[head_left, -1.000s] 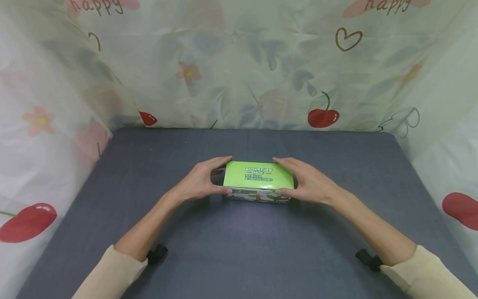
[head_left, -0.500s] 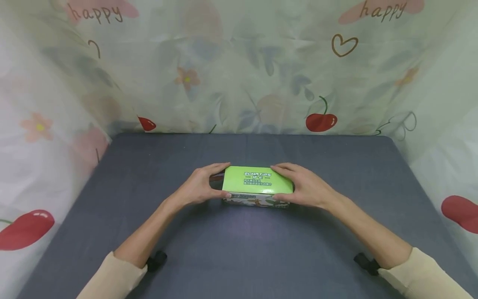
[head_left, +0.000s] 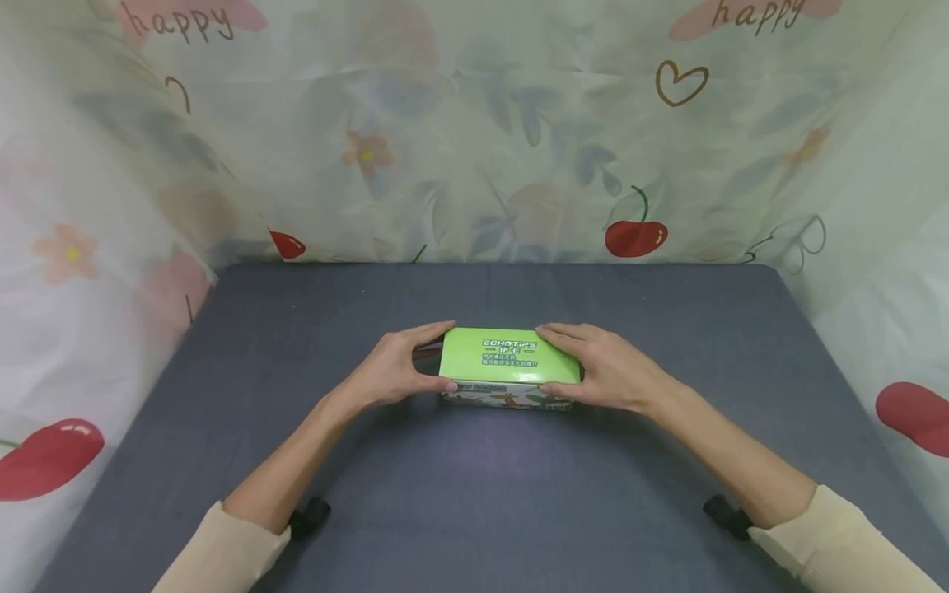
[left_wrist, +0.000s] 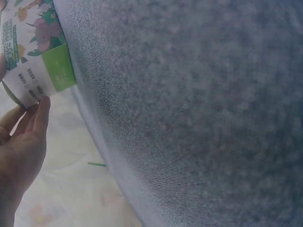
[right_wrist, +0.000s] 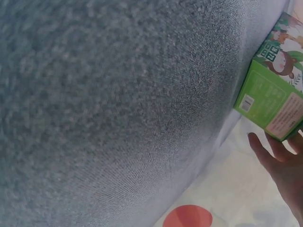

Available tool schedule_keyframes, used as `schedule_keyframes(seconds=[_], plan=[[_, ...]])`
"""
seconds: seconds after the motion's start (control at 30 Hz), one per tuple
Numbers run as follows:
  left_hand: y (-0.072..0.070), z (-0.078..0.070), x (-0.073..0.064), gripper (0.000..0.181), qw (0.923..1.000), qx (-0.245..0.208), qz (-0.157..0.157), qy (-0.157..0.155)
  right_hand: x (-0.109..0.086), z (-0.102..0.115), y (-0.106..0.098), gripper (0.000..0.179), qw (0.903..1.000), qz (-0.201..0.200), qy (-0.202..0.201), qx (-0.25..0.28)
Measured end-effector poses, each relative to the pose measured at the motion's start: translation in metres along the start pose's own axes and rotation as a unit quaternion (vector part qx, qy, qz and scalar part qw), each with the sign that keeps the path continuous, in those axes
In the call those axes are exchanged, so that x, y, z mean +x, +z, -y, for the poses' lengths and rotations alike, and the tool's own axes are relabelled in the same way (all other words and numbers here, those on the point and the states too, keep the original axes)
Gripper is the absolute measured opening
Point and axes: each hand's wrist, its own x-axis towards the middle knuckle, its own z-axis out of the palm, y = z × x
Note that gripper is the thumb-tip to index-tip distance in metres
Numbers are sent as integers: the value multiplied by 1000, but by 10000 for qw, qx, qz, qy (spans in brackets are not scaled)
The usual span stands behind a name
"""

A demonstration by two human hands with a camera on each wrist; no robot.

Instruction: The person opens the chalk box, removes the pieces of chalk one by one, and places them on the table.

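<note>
A small cardboard box [head_left: 510, 356] with a lime-green top and animal pictures on its front sits on the dark table, long side toward me. My left hand [head_left: 396, 366] holds its left end, thumb on the front face and fingers toward the back. Its white and green end panel [left_wrist: 47, 75] shows in the left wrist view, with fingertips touching the lower edge. At the other end, my right hand [head_left: 611, 366] grips the box, thumb in front and fingers over the top back edge. The right wrist view shows the green end [right_wrist: 265, 97] with a barcode, beside the fingers.
The dark grey cloth-covered table [head_left: 489, 494] spreads around the box. A white patterned curtain [head_left: 474, 165] with cherries and flowers hangs behind it and on both sides. Black straps [head_left: 310, 519] show at both forearms near the beige sleeves.
The right hand has drawn in slightly left, and the dark gap between its palm and the box end has narrowed. The head view has shifted a little. The box stays in place.
</note>
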Motion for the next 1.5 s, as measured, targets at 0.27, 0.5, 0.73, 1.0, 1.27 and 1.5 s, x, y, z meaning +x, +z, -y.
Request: schedule_keyframes(seconds=[0.27, 0.5, 0.73, 1.0, 1.27, 1.5], plan=[[0, -1, -1, 90, 10000, -15, -30, 3, 0, -3, 2, 75, 9995, -192, -240, -31], [0, -1, -1, 91, 10000, 44, -17, -21, 0, -6, 3, 71, 9978, -206, -493, -387], [0, -1, 0, 92, 9999, 156, -30, -16, 0, -8, 3, 66, 9965, -246, -595, -525], [0, 0, 0, 92, 9998, 204, -17, 69, 0, -13, 0, 64, 9984, -117, -540, -146], [-1, 2, -1, 94, 9997, 203, 33, 111, 1, -14, -6, 62, 9989, 131, -370, 262], [-2, 3, 0, 94, 9994, 300, 8, 199, 1, -14, -9, 58, 9981, 205, -290, 502]])
